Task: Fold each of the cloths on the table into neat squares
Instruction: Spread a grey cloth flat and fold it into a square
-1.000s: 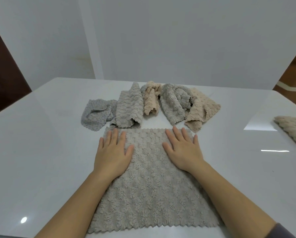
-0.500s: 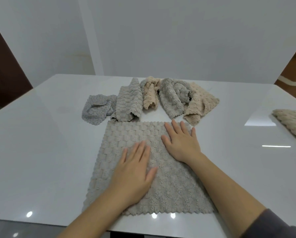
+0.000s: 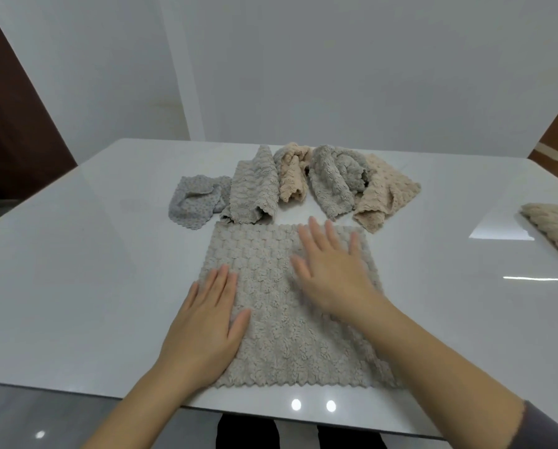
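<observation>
White table (image 3: pixel 86 280) fills the lower frame. Centre: grey cloth (image 3: pixel 280 306) spread flat, unfolded. Upper centre: row of crumpled cloths (image 3: pixel 290 186), grey and beige. Right edge: beige cloth (image 3: pixel 554 226), well apart. Left hand (image 3: pixel 206 328) and right hand (image 3: pixel 332 270), blurred, lie flat, fingers extended, on the grey cloth, grasping nothing.

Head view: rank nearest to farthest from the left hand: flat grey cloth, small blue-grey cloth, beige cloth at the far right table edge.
1. Flat grey cloth: directly under the left hand, touching it.
2. Small blue-grey cloth: crumpled, further back, leftmost of the row.
3. Beige cloth: far right, beyond the right hand.
</observation>
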